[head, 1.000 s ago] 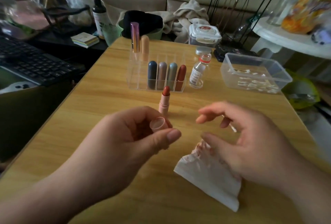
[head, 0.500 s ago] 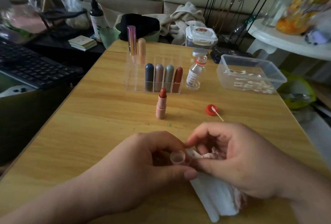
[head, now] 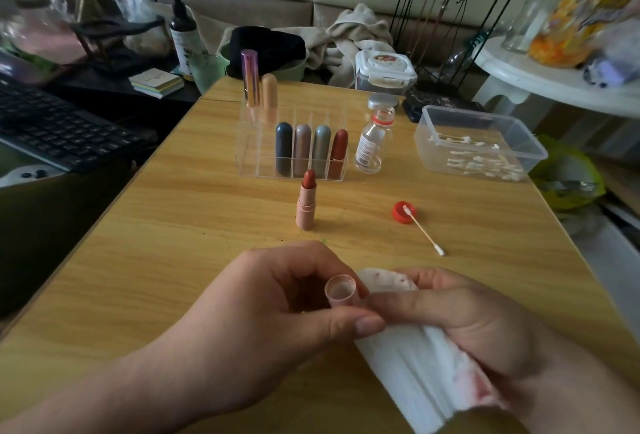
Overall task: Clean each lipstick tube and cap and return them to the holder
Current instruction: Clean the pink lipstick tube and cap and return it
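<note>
The left hand (head: 263, 309) is pinching the pink cap (head: 341, 291), mouth up, near the table's front edge. The right hand (head: 460, 315) is pressing a stained tissue (head: 415, 364) against its side; rotating the cap slowly should wipe it evenly.

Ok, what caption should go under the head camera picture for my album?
Left hand holds a pink lipstick cap while right hand brings a stained tissue to it; open lipstick stands on table.
</note>
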### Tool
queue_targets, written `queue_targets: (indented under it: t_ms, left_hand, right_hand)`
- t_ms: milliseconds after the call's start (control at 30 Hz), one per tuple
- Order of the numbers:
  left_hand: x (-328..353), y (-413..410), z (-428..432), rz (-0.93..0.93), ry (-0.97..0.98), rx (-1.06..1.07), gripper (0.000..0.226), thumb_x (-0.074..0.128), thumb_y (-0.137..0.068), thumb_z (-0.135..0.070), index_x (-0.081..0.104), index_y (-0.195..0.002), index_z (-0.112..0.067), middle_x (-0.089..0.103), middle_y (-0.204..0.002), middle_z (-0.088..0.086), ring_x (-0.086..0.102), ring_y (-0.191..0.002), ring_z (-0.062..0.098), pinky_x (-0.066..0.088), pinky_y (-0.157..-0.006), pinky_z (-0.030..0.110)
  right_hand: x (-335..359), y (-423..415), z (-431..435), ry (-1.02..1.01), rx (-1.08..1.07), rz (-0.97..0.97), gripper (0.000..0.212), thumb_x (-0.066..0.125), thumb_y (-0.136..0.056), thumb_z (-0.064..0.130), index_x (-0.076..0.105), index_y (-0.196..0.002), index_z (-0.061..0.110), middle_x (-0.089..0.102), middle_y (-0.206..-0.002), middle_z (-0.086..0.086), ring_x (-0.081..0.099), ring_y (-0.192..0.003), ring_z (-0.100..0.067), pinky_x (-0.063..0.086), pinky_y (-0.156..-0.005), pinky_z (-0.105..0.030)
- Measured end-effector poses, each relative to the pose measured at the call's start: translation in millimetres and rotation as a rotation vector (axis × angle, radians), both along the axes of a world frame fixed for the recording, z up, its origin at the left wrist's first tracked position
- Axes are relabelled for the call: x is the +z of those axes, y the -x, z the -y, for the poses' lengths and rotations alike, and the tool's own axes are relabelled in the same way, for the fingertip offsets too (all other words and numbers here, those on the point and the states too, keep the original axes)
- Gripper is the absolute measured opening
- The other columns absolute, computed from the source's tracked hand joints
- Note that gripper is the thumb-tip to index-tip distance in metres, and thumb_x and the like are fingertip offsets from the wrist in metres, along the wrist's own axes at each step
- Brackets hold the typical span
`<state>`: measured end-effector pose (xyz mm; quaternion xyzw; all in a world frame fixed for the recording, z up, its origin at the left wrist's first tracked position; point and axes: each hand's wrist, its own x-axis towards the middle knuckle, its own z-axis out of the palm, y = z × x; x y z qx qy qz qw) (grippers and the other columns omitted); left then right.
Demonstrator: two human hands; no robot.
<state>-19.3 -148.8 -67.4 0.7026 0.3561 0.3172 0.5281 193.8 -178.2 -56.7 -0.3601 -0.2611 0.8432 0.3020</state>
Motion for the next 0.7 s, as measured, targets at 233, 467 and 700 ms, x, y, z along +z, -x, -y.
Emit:
queue_targets:
  t_ms: [233, 467, 700]
  left_hand:
    - [5, -1, 1, -0.048, 0.163, 0.029, 0.034, 0.081, -0.067, -0.053, 0.075, -0.085, -0.025, 0.074, -0.085, 0.005, 0.071, -0.083, 0.032, 0.057, -0.078, 0.057]
    - [7, -3, 6, -0.328, 0.133, 0.102, 0.038, 0.079, -0.055, -0.06, 0.067, -0.085, -0.041, 0.076, -0.079, -0.013, 0.071, -0.072, 0.005, 0.06, -0.074, 0.03]
    - [10, -2, 2, -0.096, 0.275, 0.002, 0.023, 0.087, -0.062, -0.03, 0.08, -0.083, -0.021, 0.076, -0.073, 0.003, 0.07, -0.066, 0.016, 0.06, -0.065, 0.033]
  right_hand:
    - [-1, 7, 3, 0.022, -0.285, 0.07, 0.017, 0.079, -0.071, 0.006, 0.064, -0.078, 0.01, 0.065, -0.084, -0.024, 0.067, -0.072, -0.032, 0.057, -0.063, -0.038]
    - [-5, 8, 11, -0.818, -0.661, 1.02, 0.022, 0.081, -0.079, 0.036, 0.065, -0.075, 0.021, 0.068, -0.067, -0.004, 0.055, -0.042, -0.017, 0.04, -0.036, -0.02]
    - [-3, 19, 22, -1.537, -0.462, 1.056, 0.011, 0.076, -0.075, -0.001, 0.065, -0.074, 0.0, 0.072, -0.093, 0.0, 0.068, -0.082, -0.02, 0.05, -0.067, -0.028]
